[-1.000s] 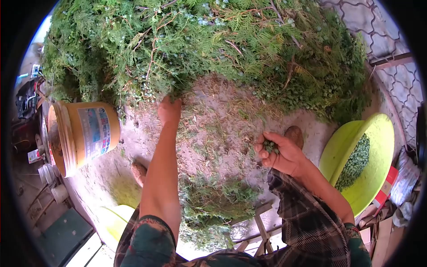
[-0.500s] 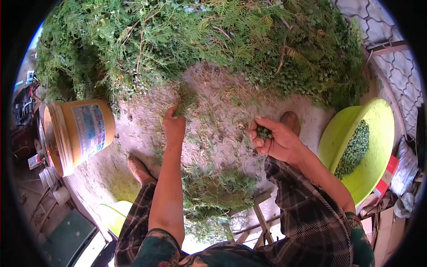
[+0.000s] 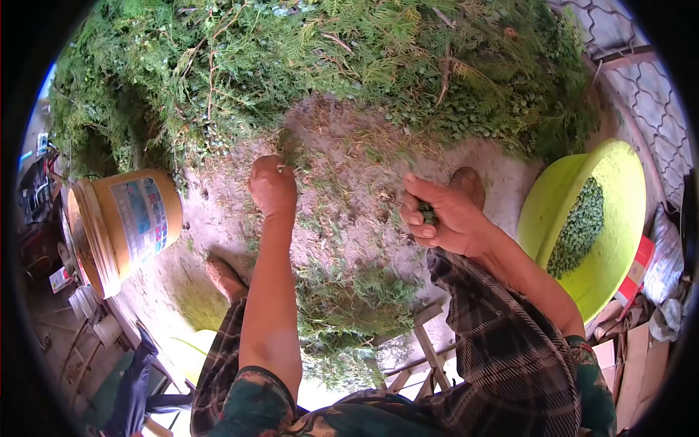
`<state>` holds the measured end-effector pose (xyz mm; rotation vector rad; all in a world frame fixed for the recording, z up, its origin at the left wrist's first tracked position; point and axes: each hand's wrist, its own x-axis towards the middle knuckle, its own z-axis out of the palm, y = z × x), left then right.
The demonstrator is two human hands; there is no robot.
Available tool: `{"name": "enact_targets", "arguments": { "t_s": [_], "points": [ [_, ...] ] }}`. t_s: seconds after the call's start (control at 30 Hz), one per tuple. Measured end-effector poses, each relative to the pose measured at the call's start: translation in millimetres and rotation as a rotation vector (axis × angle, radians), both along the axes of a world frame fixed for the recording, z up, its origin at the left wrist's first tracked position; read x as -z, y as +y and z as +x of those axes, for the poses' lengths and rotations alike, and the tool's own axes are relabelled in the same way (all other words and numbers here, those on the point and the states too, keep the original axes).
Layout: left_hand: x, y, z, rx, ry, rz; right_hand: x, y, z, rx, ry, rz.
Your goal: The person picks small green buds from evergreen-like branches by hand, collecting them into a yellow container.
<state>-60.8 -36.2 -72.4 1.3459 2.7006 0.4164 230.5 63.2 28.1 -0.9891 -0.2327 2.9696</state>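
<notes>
My right hand (image 3: 444, 215), palm up and fingers curled, is closed around some small green cones (image 3: 428, 213). Further left, my left hand (image 3: 273, 186) is closed with its fingers bent over a small green sprig (image 3: 293, 148) above the littered floor. A large heap of green conifer branches (image 3: 328, 65) lies beyond both hands. Many green cones (image 3: 580, 229) fill part of a yellow-green basin (image 3: 619, 247) to the right of my right hand.
A yellow bucket (image 3: 138, 222) lies tipped at the left. Loose sprigs (image 3: 357, 298) are between my legs, near a wooden frame (image 3: 429, 349). Cardboard (image 3: 644, 364) stands at the lower right. Another yellow-green container (image 3: 191, 353) is at the lower left.
My left hand has shifted slightly left and its fingers have curled in more. My right hand has closed further around the cones. Dark fabric now shows at the lower left.
</notes>
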Motion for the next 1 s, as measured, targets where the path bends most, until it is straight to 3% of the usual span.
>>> {"name": "enact_targets", "arguments": {
  "t_s": [0.07,0.17,0.2,0.27,0.43,0.5,0.53,0.6,0.67,0.77,0.9,0.97,1.0],
  "points": [
    [-29.2,3.2,8.7,0.015,-0.021,0.101,-11.4,2.5,-5.3,-0.018,-0.046,0.057],
    [-58.2,-0.3,16.0,-0.286,-0.859,0.329,-13.3,0.9,-18.4,-0.053,-0.108,0.214],
    [-64.8,-3.1,18.0,-0.276,-0.857,0.325,-13.0,1.0,-22.7,-0.068,-0.131,0.320],
    [-83.5,-4.6,27.1,-0.413,-1.456,0.475,-18.4,3.1,-32.5,-0.052,-0.119,0.383],
    [-132.8,-3.5,59.8,-0.376,-1.589,0.552,-30.8,12.5,-42.8,0.065,-0.058,0.592],
    [-149.1,-2.2,68.6,-0.331,-1.617,0.561,-44.0,15.0,-46.5,0.045,-0.141,0.955],
    [-160.0,0.4,75.6,-0.317,-1.585,0.544,-46.1,13.6,-47.7,0.049,-0.141,0.957],
    [-175.4,4.3,87.1,-0.300,-1.552,0.527,-50.5,8.6,-49.8,0.141,0.042,1.312],
    [-183.5,5.5,95.6,-0.241,-1.341,0.455,-53.8,3.6,-53.9,0.146,0.012,1.391],
    [-186.2,-1.2,97.4,-0.171,-1.326,0.416,-54.5,0.5,-57.5,0.137,-0.044,1.590],
    [-190.9,-0.6,104.1,-0.182,-1.383,0.444,-55.9,2.7,-55.5,0.024,0.011,1.512],
    [-204.1,3.6,110.3,-0.256,-1.443,0.453,-62.5,4.1,-50.3,0.000,0.095,0.785],
    [-208.8,4.9,113.0,-0.331,-1.506,0.464,-59.7,3.3,-47.3,0.003,0.095,0.783]
  ]
}}
